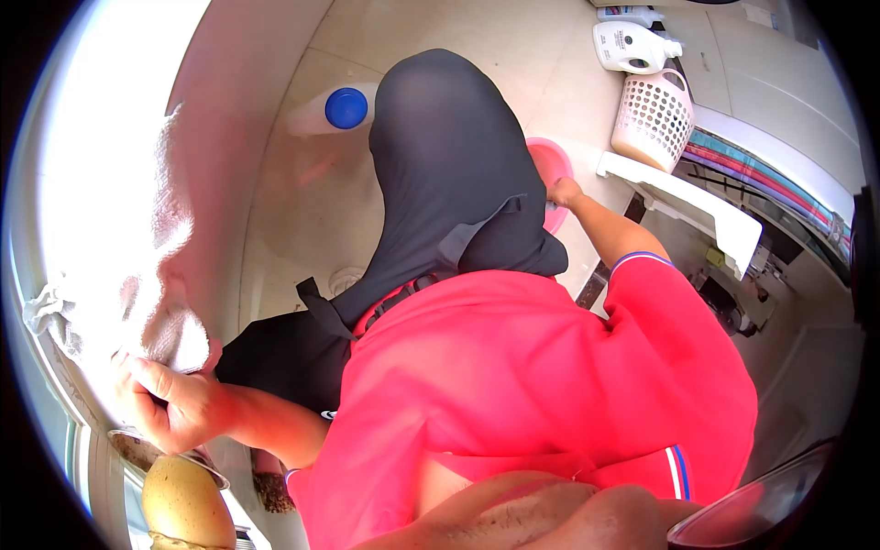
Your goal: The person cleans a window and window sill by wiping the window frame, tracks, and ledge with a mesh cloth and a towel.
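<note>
On the left, my left hand (174, 403) is closed, with thumb and fingers pinched at the lower end of a whitish towel (179, 339). The towel runs up along a bright white ledge, and its outline partly washes out in the glare. My right hand (564, 191) reaches down past my bent knee to a pink basin (548, 158) on the floor. Its fingers are mostly hidden at the basin, and a small greyish patch shows beside them. I cannot make out whether they hold anything.
A bottle with a blue cap (346, 108) is on the tiled floor. A perforated laundry basket (653, 119), a white detergent jug (632, 48) and a white plastic stool (683, 206) are at the right. A yellowish rounded object (188, 504) sits at lower left.
</note>
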Available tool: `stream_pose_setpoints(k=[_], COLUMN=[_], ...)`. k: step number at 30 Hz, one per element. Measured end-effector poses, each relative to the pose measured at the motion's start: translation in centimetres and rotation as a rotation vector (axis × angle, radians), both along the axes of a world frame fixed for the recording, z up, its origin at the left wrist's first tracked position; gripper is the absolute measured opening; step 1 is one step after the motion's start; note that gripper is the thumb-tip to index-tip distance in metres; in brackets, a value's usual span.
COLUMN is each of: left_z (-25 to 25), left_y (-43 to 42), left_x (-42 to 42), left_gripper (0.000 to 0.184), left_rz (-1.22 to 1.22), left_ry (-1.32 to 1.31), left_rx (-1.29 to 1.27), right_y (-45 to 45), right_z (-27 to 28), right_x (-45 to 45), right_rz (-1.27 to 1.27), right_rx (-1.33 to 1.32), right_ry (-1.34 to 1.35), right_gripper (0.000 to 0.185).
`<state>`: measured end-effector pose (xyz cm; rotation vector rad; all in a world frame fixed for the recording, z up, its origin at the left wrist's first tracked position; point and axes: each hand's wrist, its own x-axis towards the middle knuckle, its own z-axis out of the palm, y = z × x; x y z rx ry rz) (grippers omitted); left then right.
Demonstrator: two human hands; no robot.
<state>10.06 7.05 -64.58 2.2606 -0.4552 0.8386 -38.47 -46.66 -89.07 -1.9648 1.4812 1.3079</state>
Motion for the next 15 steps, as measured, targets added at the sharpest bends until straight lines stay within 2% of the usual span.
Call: stream_pose_setpoints(k=[2,4,5,7,9,12,15], left_z=[-0.2,-0.1,0.2,0.4,0.5,0.8,0.2], left_y=[0.4,0.0,-0.7,-0.9,-0.7,-1.2,-0.1], left_x=[0.3,0.4,0.2,0.2,0.2,-0.1,0.3], left_gripper=[0.012,0.012,0.013,0.015,0.016,0.016,0.011], left_rz=[-0.048,-0.044,-0.015,0.008,-0.003,0.003,-0.035], left_ry=[0.002,-0.012,-0.025,-0.042,-0.051,-0.024,-0.064], left_rx=[-0.019,-0.01,0.013,0.05,0.074,0.065,0.067], right_y=[-0.3,-1.6,-2.5,-2.4,-0.2,-2.7,-2.6], right_z=[1.5,0.7,-0.9,-0.8,3.8,1.3,1.4], right_x=[0.8,-0.2,-1.9,-2.0,2.6,0.2,-0.1], right_rz=[0.294,0.473,0.506,0.517,0.473,0.722,0.396], right_rx=[0.047,0.056,0.044,0.05,0.081,0.328,-0.059], right_ry=[0.064,0.128,0.161,0.24,0.333,0.435,0.248], right_gripper=[0.024,0.022,0.021,0.022,0.03,0.024,0.028])
